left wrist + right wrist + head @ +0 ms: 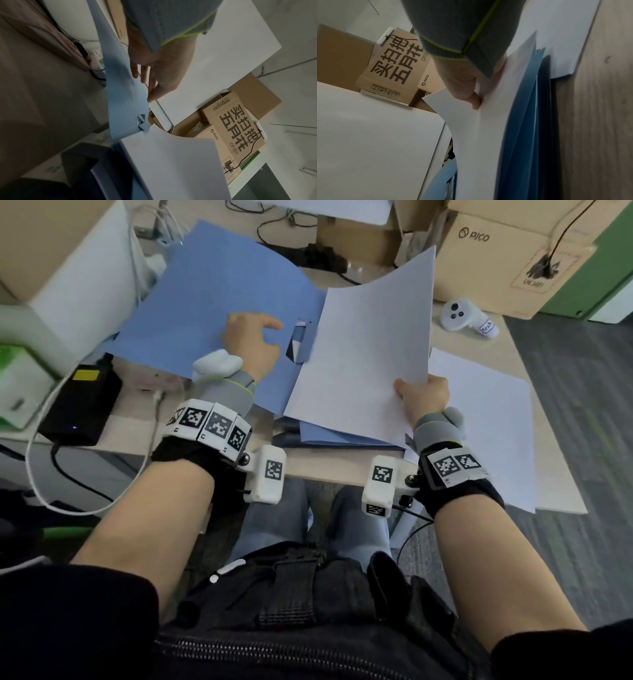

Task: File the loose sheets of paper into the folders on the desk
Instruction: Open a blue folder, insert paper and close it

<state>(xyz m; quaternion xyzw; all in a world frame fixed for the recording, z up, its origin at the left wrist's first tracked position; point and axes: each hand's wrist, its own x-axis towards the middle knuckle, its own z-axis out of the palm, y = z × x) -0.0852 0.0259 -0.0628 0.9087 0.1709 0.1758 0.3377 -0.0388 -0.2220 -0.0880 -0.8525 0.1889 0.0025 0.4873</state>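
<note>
A light blue folder lies on the desk with its cover (212, 302) swung up and back. My left hand (251, 344) rests on that cover, its straight fingers (145, 75) pressing against the blue cover (123, 94). My right hand (423, 398) pinches the near right corner of a white sheet (370, 347), which curves up over the folder's open right half. In the right wrist view the thumb (476, 100) clamps the sheet (479, 135) above more blue folders (522, 108). A pile of loose sheets (486, 422) lies to the right of the hand.
Cardboard boxes (507, 251) stand at the back right, with a white controller (466, 318) in front of them. A black power brick (82, 405) and cables sit at the left, beside a white box (68, 268). The desk's front edge (325, 470) runs just under my wrists.
</note>
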